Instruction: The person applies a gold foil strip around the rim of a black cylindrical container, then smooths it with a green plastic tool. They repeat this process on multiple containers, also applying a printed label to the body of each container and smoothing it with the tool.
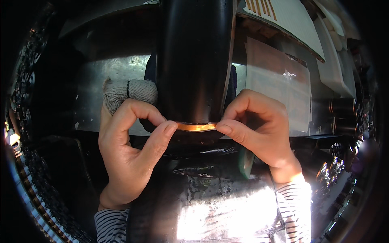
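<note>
A thin, shiny orange-gold strip point(197, 127) bows slightly downward between my two hands. My left hand point(131, 146) pinches its left end between thumb and forefinger. At the other end, my right hand point(259, 127) pinches it the same way. Just behind the strip is the near end of a large black, smooth, rounded housing point(194, 60); whether the strip touches it I cannot tell. Below my right hand shows a green curved piece point(246, 163), partly hidden by the hand. A grey knitted roll with a dark band point(137, 90) lies beyond my left hand.
At the upper right, a white board point(293, 28) carries several orange-brown strips. Below it lie papers in a clear sleeve point(279, 85), beside a white tray point(332, 60). A dark cylinder point(343, 116) stands farther right. Bright glare covers a surface point(227, 214) near my body.
</note>
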`<control>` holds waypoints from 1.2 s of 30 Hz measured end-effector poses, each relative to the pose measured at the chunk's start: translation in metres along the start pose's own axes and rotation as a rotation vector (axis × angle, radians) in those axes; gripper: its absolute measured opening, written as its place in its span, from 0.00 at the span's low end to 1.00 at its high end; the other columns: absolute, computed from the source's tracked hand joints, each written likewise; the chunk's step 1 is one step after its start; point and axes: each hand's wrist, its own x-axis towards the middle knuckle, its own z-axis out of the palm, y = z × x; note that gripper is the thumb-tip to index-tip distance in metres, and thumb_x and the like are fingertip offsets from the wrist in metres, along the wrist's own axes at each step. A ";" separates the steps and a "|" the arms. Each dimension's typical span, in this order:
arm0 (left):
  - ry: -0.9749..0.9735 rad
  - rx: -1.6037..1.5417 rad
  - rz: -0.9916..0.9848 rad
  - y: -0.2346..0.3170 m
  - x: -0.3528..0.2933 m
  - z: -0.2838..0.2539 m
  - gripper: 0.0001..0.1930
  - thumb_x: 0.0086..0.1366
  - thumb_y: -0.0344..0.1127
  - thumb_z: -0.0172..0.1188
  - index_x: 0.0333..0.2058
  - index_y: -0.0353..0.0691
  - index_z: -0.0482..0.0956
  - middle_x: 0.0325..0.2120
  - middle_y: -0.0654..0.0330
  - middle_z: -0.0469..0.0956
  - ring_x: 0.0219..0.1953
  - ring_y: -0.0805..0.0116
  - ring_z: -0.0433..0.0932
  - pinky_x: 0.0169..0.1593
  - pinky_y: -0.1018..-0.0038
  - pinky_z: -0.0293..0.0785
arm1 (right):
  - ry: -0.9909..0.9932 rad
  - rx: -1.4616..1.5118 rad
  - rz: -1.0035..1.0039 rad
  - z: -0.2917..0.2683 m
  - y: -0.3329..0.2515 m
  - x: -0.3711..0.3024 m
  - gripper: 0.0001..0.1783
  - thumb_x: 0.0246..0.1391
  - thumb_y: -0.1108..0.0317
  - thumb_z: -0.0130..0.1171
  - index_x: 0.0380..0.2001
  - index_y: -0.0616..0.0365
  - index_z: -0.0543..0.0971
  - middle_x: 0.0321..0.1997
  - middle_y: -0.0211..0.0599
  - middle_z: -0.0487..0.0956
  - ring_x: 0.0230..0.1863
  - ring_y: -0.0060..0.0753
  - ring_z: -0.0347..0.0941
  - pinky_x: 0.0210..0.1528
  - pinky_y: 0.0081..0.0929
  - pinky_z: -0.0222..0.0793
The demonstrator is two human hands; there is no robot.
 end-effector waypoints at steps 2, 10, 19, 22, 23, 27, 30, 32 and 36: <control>-0.002 -0.019 -0.007 0.000 0.000 -0.001 0.08 0.55 0.30 0.65 0.22 0.39 0.75 0.22 0.66 0.74 0.31 0.75 0.67 0.37 0.77 0.62 | 0.002 0.018 0.012 0.001 0.001 0.001 0.06 0.49 0.75 0.66 0.24 0.63 0.77 0.23 0.29 0.75 0.23 0.14 0.70 0.24 0.13 0.64; -0.057 -0.038 0.002 -0.001 0.003 -0.004 0.06 0.57 0.30 0.64 0.24 0.37 0.75 0.24 0.64 0.74 0.32 0.75 0.68 0.37 0.79 0.63 | -0.002 -0.030 0.013 0.001 -0.002 0.003 0.08 0.48 0.74 0.67 0.23 0.62 0.75 0.21 0.27 0.74 0.23 0.14 0.70 0.24 0.13 0.64; -0.116 -0.290 0.096 -0.021 0.003 0.010 0.32 0.68 0.47 0.51 0.63 0.32 0.58 0.60 0.49 0.61 0.65 0.60 0.55 0.67 0.65 0.48 | -0.014 -0.100 0.119 0.001 -0.009 0.006 0.11 0.48 0.71 0.68 0.22 0.61 0.74 0.20 0.26 0.73 0.22 0.13 0.66 0.25 0.14 0.61; -0.133 -0.381 0.055 -0.032 0.005 0.008 0.28 0.69 0.42 0.50 0.63 0.33 0.58 0.60 0.50 0.63 0.63 0.61 0.59 0.66 0.66 0.51 | -0.023 -0.107 0.118 0.000 -0.008 0.004 0.11 0.48 0.70 0.68 0.22 0.61 0.74 0.19 0.25 0.73 0.22 0.12 0.65 0.25 0.13 0.61; -0.127 -0.437 0.019 -0.035 0.006 0.009 0.27 0.70 0.41 0.50 0.63 0.33 0.59 0.60 0.50 0.63 0.63 0.61 0.60 0.66 0.66 0.52 | -0.023 -0.094 0.125 0.000 -0.008 0.003 0.11 0.49 0.70 0.68 0.22 0.60 0.74 0.19 0.25 0.73 0.22 0.12 0.65 0.25 0.13 0.60; -0.109 -0.478 0.087 -0.033 0.004 0.007 0.30 0.66 0.39 0.55 0.62 0.30 0.59 0.59 0.48 0.64 0.61 0.60 0.63 0.65 0.66 0.54 | -0.037 -0.084 0.138 -0.001 -0.009 0.005 0.12 0.49 0.69 0.68 0.22 0.60 0.74 0.19 0.24 0.73 0.22 0.11 0.65 0.25 0.13 0.60; -0.110 -0.474 0.053 -0.038 0.002 0.010 0.31 0.64 0.37 0.58 0.62 0.30 0.59 0.59 0.49 0.64 0.61 0.60 0.63 0.66 0.66 0.53 | -0.039 -0.104 0.133 -0.001 -0.010 0.005 0.12 0.49 0.68 0.68 0.23 0.60 0.74 0.20 0.24 0.73 0.22 0.11 0.65 0.25 0.13 0.60; -0.089 -0.646 -0.007 -0.040 0.001 0.012 0.30 0.65 0.35 0.57 0.62 0.29 0.59 0.60 0.50 0.63 0.61 0.60 0.63 0.67 0.66 0.51 | -0.038 -0.104 0.135 0.000 -0.010 0.005 0.12 0.49 0.68 0.68 0.23 0.60 0.74 0.20 0.24 0.73 0.22 0.11 0.65 0.25 0.13 0.60; 0.007 0.013 0.457 -0.018 -0.015 0.005 0.18 0.58 0.33 0.61 0.49 0.51 0.78 0.41 0.63 0.78 0.55 0.63 0.70 0.68 0.48 0.33 | -0.026 -0.103 0.145 -0.001 -0.010 0.005 0.12 0.50 0.68 0.67 0.23 0.60 0.74 0.20 0.25 0.73 0.23 0.12 0.66 0.26 0.14 0.61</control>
